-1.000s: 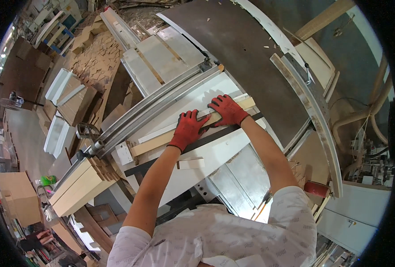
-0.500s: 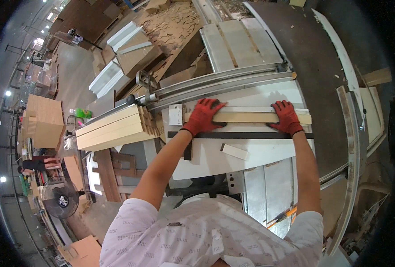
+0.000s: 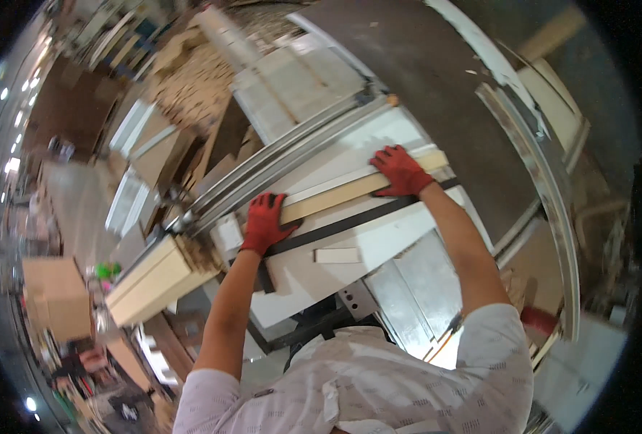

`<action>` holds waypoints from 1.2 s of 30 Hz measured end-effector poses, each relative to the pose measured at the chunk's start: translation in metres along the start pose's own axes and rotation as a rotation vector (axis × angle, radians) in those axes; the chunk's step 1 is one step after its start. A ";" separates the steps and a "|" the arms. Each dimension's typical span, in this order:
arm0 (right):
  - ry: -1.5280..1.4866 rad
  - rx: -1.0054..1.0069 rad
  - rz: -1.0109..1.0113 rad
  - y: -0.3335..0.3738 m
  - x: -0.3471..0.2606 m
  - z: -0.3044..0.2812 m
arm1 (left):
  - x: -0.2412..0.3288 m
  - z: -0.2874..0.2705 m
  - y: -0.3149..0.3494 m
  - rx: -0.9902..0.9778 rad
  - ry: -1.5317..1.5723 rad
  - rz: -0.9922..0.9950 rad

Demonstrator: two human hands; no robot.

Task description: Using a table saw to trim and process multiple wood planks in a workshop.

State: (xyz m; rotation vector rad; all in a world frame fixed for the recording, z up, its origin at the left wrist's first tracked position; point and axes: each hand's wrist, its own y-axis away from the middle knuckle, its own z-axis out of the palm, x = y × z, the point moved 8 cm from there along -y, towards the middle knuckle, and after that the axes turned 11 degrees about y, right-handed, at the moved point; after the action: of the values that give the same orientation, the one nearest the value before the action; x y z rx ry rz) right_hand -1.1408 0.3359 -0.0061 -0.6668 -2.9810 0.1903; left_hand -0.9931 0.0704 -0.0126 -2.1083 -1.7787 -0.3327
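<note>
A long cream strip lies beside a white strip on a white board. My left hand, in a red glove with dark fingertips, grips across the cream strip's left end, its thumb on the near side. Toward the other end, my right hand, gloved alike, is closed over the same strip, fingers at the far side and thumb at the near side. Parallel to it on the near side runs a dark bar. A short pale block lies on the board, nearer to me.
Left of the board is a stack of long cream strips. A metal rail crosses behind my hands. Metal table plates sit at the near right, and a dark brown surface extends beyond. Scraps lie farther back.
The view has turned, so the board and strips now slant up to the right. Both hands stay on the cream strip, in about the same places along it.
</note>
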 end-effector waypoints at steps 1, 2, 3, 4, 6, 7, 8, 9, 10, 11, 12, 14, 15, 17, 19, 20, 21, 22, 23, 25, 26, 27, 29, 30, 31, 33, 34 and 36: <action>0.003 0.005 -0.018 -0.001 -0.001 0.001 | 0.000 -0.002 0.001 0.006 -0.028 0.006; 0.030 0.011 -0.014 0.000 -0.001 -0.002 | 0.002 0.000 0.002 0.023 -0.055 0.034; 0.049 0.022 -0.019 0.000 -0.001 -0.001 | 0.001 0.001 0.003 0.041 -0.090 0.051; 0.064 0.010 -0.004 0.002 0.001 0.003 | -0.002 0.007 0.002 -0.047 -0.073 -0.018; 0.088 -0.013 0.020 0.012 0.007 0.007 | 0.006 0.012 -0.004 -0.045 -0.074 0.000; 0.095 -0.033 0.023 0.013 0.007 0.008 | 0.006 0.011 -0.004 -0.047 -0.082 -0.008; 0.089 0.005 0.014 0.014 0.006 0.006 | 0.009 0.008 -0.003 -0.020 -0.094 0.019; 0.097 0.013 0.021 0.014 0.009 0.006 | 0.009 0.008 -0.004 -0.014 -0.100 0.030; 0.088 0.047 0.013 0.014 0.007 0.001 | 0.008 0.007 -0.004 -0.014 -0.089 0.025; 0.079 0.080 0.003 0.014 0.005 -0.003 | 0.006 0.007 -0.003 -0.014 -0.076 0.020; 0.085 0.085 0.009 0.013 0.002 -0.004 | 0.003 0.007 -0.001 -0.016 -0.061 0.007; 0.112 0.074 0.000 0.012 0.001 -0.003 | 0.003 0.009 -0.001 -0.013 -0.070 0.009; 0.122 0.076 0.006 0.013 0.002 -0.003 | 0.002 0.010 -0.001 -0.017 -0.078 0.000; 0.099 0.069 0.006 0.013 -0.002 -0.005 | 0.006 0.008 0.002 -0.003 -0.092 0.034; 0.096 0.077 0.012 0.014 -0.002 -0.007 | 0.007 0.007 0.002 0.031 -0.080 0.040; 0.107 0.078 0.013 0.015 -0.002 -0.008 | 0.009 0.007 0.002 0.030 -0.075 0.046; 0.117 0.079 0.014 0.016 -0.002 -0.007 | 0.009 0.008 0.001 0.022 -0.082 0.045; 0.118 0.092 0.010 0.015 -0.001 -0.009 | 0.011 0.007 0.001 0.016 -0.090 0.039; 0.120 0.087 0.009 0.016 -0.003 -0.008 | 0.013 0.006 0.002 0.017 -0.084 0.038; 0.114 0.052 0.010 0.014 -0.005 -0.005 | 0.012 0.007 0.004 -0.002 -0.121 0.012; 0.116 0.049 0.006 0.013 -0.004 -0.004 | 0.009 0.009 0.003 0.002 -0.104 0.025; 0.122 0.059 0.002 0.012 -0.005 -0.003 | 0.006 0.010 0.004 0.004 -0.100 0.022; 0.131 0.068 0.001 0.013 -0.005 -0.007 | 0.011 0.005 0.003 0.014 -0.098 0.035; 0.145 0.071 0.004 0.014 -0.003 -0.009 | 0.013 0.003 0.002 0.017 -0.097 0.035; 0.155 0.072 0.005 0.013 -0.003 -0.008 | 0.013 0.003 0.002 0.020 -0.084 0.039; 0.163 0.069 0.005 0.011 0.000 -0.005 | 0.014 0.001 -0.001 0.025 -0.072 0.043; 0.170 0.067 0.006 0.012 0.000 -0.002 | 0.014 0.001 0.000 0.030 -0.071 0.041; 0.166 0.064 0.004 0.011 0.000 0.000 | 0.014 0.001 0.000 0.039 -0.069 0.041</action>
State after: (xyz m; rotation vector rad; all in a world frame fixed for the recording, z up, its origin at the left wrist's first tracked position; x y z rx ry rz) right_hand -1.1364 0.3460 -0.0081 -0.6475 -2.8032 0.2178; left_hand -0.9904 0.0830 -0.0082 -2.1499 -1.7628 -0.2148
